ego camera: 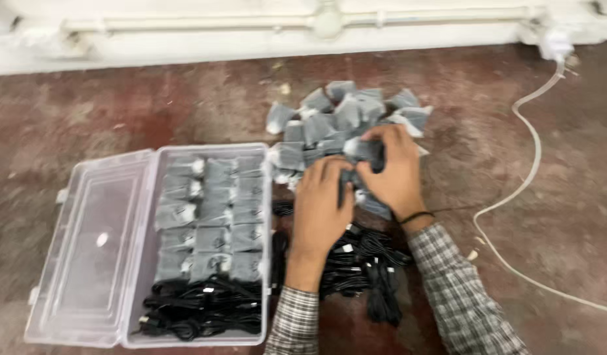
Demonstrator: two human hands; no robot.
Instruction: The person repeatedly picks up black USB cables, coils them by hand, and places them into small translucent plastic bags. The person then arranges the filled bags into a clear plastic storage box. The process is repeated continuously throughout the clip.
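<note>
My left hand (322,207) and my right hand (397,172) meet over a heap of small grey plastic pouches (346,118) on the reddish floor. Both hands close on one dark item in a pouch (357,172) between them, at the near edge of the heap. Black bundled cables (366,263) lie on the floor just under my wrists. My sleeves are checked, and a dark band sits on my right wrist.
A clear plastic box (264,197) lies open at left, its lid (93,250) flat on the floor. Inside are rows of grey pouches (211,220) and black cables (198,312). A white cord (533,151) runs along the right. A white wall base with pipes (251,26) lies beyond.
</note>
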